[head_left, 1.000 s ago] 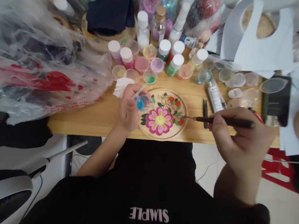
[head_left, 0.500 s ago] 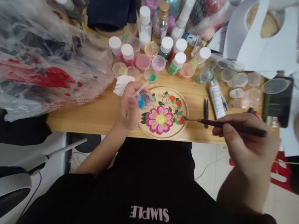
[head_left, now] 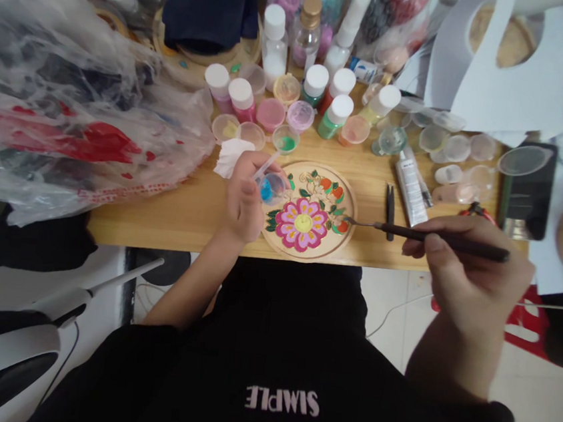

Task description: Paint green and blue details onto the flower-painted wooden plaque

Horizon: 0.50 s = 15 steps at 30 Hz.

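Observation:
My left hand (head_left: 244, 197) is closed round a small clear plastic cup (head_left: 272, 187) with bright blue stuff inside, held over the left edge of a round wooden board (head_left: 316, 253). The board bears a raised pink flower (head_left: 302, 224) with a yellow centre, green leaves and orange parts. In my right hand (head_left: 471, 271) is a thin tool with a dark handle (head_left: 459, 244) and a slim metal end. Its tip meets the board's right side by an orange part; whether it touches I cannot tell. Black tweezers (head_left: 389, 212) lie between board and right hand.
Behind the board stand several white-capped bottles (head_left: 336, 116) and small open cups of colour (head_left: 285, 140). A white tube (head_left: 411, 188) lies to the right, near a dark phone (head_left: 527, 196). A big plastic bag (head_left: 83, 130) fills the left. The table's front edge is close to me.
The view has shifted slightly. Both hands keep their hold, and the tool's tip stays at nearly the same spot on the board's right side.

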Motion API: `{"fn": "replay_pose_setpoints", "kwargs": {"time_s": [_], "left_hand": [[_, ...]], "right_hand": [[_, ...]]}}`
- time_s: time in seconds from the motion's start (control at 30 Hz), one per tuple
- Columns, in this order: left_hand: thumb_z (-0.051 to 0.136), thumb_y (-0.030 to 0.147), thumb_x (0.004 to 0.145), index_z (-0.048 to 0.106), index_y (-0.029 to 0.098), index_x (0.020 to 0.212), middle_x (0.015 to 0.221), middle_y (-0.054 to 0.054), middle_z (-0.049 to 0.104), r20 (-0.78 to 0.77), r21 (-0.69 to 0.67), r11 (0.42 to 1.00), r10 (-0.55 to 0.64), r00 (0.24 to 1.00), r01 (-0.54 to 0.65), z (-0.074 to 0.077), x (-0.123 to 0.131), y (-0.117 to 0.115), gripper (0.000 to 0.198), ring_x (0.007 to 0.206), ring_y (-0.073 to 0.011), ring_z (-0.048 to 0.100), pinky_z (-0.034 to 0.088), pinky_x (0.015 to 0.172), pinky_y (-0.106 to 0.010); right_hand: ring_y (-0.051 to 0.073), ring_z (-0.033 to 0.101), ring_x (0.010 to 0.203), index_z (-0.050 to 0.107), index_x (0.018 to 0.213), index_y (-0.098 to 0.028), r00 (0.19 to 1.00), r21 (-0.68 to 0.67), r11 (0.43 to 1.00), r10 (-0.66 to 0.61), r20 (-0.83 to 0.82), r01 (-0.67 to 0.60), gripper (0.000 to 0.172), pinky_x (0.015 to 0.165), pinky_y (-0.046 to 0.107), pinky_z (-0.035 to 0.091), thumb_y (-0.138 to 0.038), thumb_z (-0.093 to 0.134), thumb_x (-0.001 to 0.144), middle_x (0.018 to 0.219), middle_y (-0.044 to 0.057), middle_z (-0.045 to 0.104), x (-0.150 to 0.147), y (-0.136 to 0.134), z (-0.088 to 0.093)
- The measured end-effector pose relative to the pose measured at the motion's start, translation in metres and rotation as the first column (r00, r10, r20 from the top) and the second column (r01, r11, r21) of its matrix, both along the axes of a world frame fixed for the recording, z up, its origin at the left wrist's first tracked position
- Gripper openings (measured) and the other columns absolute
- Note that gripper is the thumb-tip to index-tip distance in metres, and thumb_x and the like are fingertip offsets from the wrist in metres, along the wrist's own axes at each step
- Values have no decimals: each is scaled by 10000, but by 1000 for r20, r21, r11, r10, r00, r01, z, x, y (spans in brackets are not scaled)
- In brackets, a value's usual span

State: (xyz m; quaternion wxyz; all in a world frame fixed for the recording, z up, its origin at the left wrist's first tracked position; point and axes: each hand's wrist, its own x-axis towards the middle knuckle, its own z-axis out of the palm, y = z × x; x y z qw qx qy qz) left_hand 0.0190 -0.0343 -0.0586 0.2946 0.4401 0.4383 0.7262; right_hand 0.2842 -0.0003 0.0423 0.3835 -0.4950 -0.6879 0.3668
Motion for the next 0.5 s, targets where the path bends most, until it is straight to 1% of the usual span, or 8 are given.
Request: {"fn": "replay_pose_setpoints", "kwargs": {"time_s": [0.27, 0.37, 0.5], "left_hand": [[447, 713, 990, 668, 239, 995, 759, -19, 680, -9, 12, 1000, -10, 1000, 10, 1, 0, 0, 524, 637, -155, 664, 489, 576, -292], [435, 682, 1013, 672, 232, 995, 747, -11, 679, -6, 38, 999, -24, 1000, 24, 1, 1, 1, 509, 625, -143, 649, 477, 568, -282], [431, 662, 1022, 672, 244, 1014, 744, -8, 669, -7, 45, 999, -29, 1000, 29, 1, 1, 1, 483, 636, -150, 651, 473, 573, -290]], "right_hand": [[91, 747, 584, 794, 878, -247, 1000, 0, 1000, 1, 16, -1, 135, 565, 150, 583, -146, 730, 815, 735, -30, 725, 0, -1, 0], [87, 749, 589, 796, 885, -251, 1000, -1, 1000, 6, 11, -6, 149, 571, 145, 582, -137, 729, 816, 734, -31, 726, 0, -1, 0], [93, 740, 577, 803, 913, -253, 1000, 59, 998, 10, -17, -9, 160, 548, 162, 568, -141, 734, 822, 748, -18, 743, 2, -1, -1]]}}
